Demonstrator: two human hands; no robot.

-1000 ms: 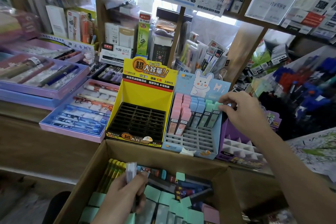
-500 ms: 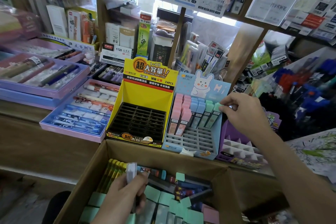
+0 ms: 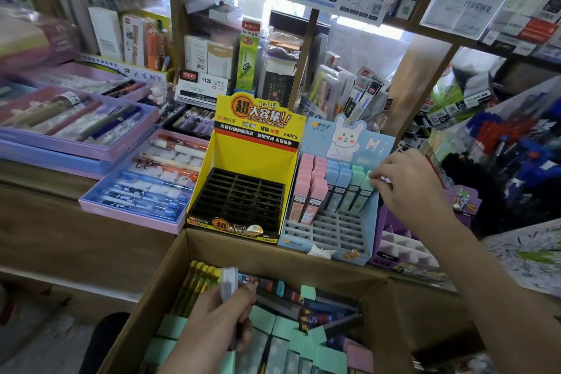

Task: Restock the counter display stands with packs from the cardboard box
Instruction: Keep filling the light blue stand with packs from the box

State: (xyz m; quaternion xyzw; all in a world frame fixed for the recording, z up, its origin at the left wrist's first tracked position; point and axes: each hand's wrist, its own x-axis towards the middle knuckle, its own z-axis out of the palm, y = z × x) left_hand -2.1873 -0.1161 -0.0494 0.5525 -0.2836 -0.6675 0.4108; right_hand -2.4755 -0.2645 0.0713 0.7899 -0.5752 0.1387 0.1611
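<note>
Stationery shop: counter display stands (image 3: 243, 188), pen trays (image 3: 73, 124), stocked shelves (image 3: 498, 6).

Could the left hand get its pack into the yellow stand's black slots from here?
Probably yes. The left hand grips a clear pack over the cardboard box, the yellow stand has empty slots, and nothing lies between but the box's rim.

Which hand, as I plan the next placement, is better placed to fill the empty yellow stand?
Probably left. The left hand grips a clear pack over the cardboard box, just below the yellow stand; the right hand is pinching a green pack in the blue stand.
</note>
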